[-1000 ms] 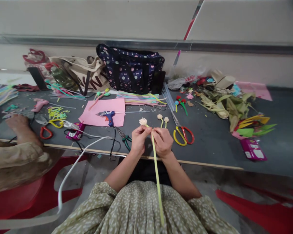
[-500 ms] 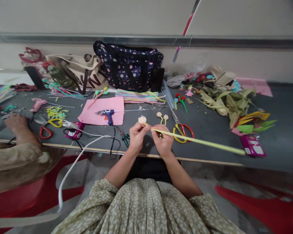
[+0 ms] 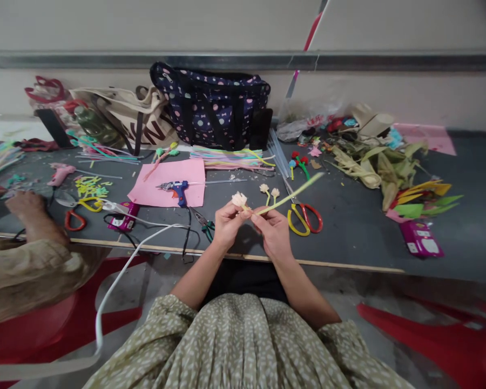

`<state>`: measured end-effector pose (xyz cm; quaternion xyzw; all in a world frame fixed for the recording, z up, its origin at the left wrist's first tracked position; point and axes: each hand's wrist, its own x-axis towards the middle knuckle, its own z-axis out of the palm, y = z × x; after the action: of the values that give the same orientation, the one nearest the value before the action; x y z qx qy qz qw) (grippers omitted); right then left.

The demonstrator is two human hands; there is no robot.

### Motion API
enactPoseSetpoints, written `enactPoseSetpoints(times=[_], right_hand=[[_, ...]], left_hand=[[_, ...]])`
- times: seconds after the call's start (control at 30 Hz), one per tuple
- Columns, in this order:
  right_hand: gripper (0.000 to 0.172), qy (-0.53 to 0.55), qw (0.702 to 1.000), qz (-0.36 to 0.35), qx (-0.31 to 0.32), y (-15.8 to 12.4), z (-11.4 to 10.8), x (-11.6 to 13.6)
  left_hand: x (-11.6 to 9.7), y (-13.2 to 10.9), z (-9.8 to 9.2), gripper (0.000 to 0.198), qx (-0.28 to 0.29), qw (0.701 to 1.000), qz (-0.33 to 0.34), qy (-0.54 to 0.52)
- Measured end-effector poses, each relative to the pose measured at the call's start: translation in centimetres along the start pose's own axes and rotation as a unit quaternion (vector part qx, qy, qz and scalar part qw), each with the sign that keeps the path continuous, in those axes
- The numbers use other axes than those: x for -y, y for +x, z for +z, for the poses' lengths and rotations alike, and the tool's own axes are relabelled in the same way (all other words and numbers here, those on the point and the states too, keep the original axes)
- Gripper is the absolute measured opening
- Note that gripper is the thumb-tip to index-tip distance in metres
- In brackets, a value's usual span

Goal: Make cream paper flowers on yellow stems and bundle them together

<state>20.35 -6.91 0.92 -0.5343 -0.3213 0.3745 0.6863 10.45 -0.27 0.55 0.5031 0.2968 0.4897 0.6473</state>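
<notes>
Between the fingertips of my left hand (image 3: 228, 224) is a small cream flower (image 3: 239, 200), its head showing above the thumb. My right hand (image 3: 274, 231) pinches a yellow-green pipe cleaner (image 3: 295, 193), whose free end slants up and to the right. The two hands almost meet, and the pipe cleaner's near end lies by the flower's base; whether it is wound on there I cannot tell. Just beyond my right hand lie two more small cream flowers (image 3: 269, 190) with yellow stems. Scissors with red and yellow handles (image 3: 310, 217) rest to the right of it.
A blue glue gun (image 3: 178, 190) lies on a pink sheet (image 3: 154, 170), with pliers (image 3: 206, 227) nearby. Bundled pipe cleaners (image 3: 230, 158) stretch before a dark patterned bag (image 3: 210, 105). Dried husks (image 3: 397, 173) are at right. At left, a co-worker's hand (image 3: 26, 208) rests on the table.
The pipe cleaner's free end has swung from pointing right and toward me to pointing up and away. Both hands stay close together with the flower still in the left.
</notes>
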Motion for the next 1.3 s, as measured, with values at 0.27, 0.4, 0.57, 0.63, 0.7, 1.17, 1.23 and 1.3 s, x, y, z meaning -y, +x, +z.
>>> enactPoseSetpoints(times=[0.27,0.4,0.57,0.63,0.7,1.17,1.23,1.3], right_hand=[[0.012,-0.390,0.817,-0.424,-0.033,0.9,-1.9,-1.4],[0.017,-0.441,0.769,-0.464,-0.013,1.1,-2.2,-1.6],[0.016,-0.434,0.760,-0.484,-0.006,0.9,-1.6,-1.0],[0.015,-0.419,0.779,-0.467,-0.010,0.7,-1.5,-0.8],[0.014,-0.385,0.819,-0.426,-0.012,0.5,-1.3,-0.7],[0.018,0.036,0.997,0.059,0.038,0.1,-0.8,0.4],[0.020,0.073,0.990,0.102,0.057,0.0,-0.8,0.3],[0.020,0.066,0.993,0.083,0.052,-0.2,-0.7,0.3]], left_hand=[[0.8,-0.3,0.6,0.024,-0.039,0.995,-0.076,-0.052],[0.9,-0.4,0.8,0.020,-0.047,0.993,-0.085,-0.065],[0.9,-0.2,1.0,0.019,-0.063,0.989,-0.104,-0.087],[0.7,-0.1,1.1,0.020,-0.068,0.987,-0.106,-0.095],[0.5,-0.1,1.1,0.021,-0.073,0.988,-0.101,-0.094],[-0.1,0.0,0.0,0.019,0.018,0.999,-0.030,-0.032],[-0.2,0.0,-0.2,0.021,0.041,0.998,-0.031,-0.026],[-0.2,0.0,-0.2,0.021,0.046,0.998,-0.035,-0.027]])
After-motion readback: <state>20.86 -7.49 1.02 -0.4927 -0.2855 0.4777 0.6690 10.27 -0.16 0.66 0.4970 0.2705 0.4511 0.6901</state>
